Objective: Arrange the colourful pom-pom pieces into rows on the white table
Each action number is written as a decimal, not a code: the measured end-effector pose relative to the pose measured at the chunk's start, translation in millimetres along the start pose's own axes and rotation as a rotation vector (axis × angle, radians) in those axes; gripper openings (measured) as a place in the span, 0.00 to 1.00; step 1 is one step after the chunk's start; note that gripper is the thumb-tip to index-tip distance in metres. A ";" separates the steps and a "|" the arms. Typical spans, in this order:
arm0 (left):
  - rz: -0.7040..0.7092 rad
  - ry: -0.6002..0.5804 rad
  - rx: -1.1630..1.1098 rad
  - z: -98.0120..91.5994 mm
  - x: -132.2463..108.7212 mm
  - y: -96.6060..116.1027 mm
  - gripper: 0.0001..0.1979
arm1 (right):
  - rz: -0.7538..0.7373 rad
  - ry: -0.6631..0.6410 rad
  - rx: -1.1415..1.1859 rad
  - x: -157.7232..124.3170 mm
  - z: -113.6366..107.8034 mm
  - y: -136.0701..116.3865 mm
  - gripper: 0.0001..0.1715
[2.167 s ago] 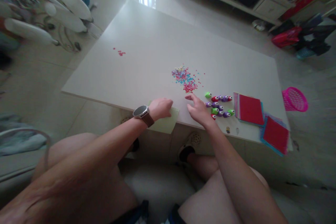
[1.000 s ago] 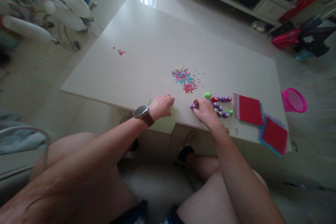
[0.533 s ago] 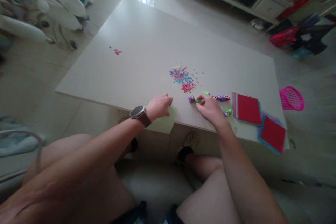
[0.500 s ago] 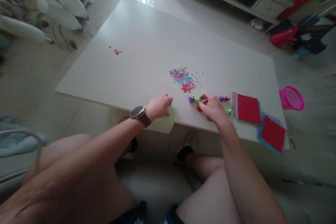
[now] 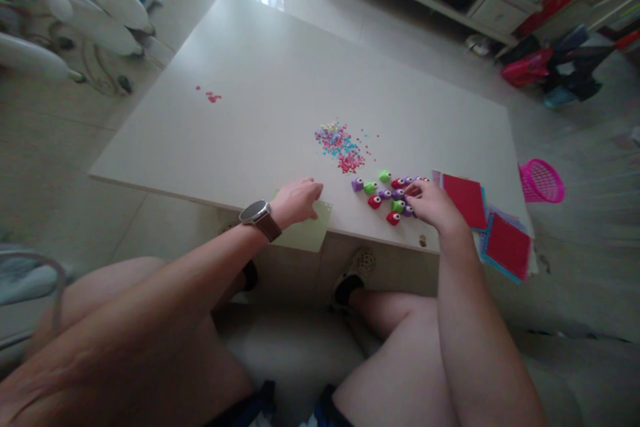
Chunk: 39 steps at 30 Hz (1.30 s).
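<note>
Head view: left hand point(image 5: 296, 201) flat, fingers loosely curled, pressing pale green sheet point(image 5: 309, 232) at near edge of white table point(image 5: 260, 93); right hand point(image 5: 434, 205) fingers spread, resting on cluster of small coloured punches point(image 5: 387, 195), gripping none; confetti pile point(image 5: 339, 145) just beyond; red paper stacks point(image 5: 467, 199) to right

The right hand point(image 5: 434, 203) is covering part of the small punches point(image 5: 385, 195), so any grip is hiding. The left hand point(image 5: 296, 201) is overlapping the green sheet point(image 5: 311, 235).
</note>
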<state>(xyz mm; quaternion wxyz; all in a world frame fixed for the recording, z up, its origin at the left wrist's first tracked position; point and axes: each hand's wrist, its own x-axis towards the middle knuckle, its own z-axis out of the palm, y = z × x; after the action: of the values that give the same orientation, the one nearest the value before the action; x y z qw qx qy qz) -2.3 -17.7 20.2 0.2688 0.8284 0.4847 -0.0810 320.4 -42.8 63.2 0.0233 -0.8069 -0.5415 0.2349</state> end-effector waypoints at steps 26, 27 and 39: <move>0.022 -0.001 -0.008 1.3 2.5 -1.2 0.13 | -0.073 -0.107 -0.207 -0.9 21.7 -20.3 0.09; 0.027 0.006 -0.011 1.9 2.9 -1.8 0.12 | -0.073 -0.101 -0.213 -0.5 22.7 -19.6 0.10; 0.036 0.015 -0.005 2.9 2.6 -3.5 0.11 | -0.120 -0.009 -0.085 5.8 22.1 -7.3 0.11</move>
<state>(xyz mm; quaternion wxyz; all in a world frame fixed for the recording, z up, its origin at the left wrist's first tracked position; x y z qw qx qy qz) -3.6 -15.8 15.5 0.2686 0.8370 0.4718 -0.0686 307.0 -39.4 43.6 0.0007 -0.7723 -0.5982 0.2135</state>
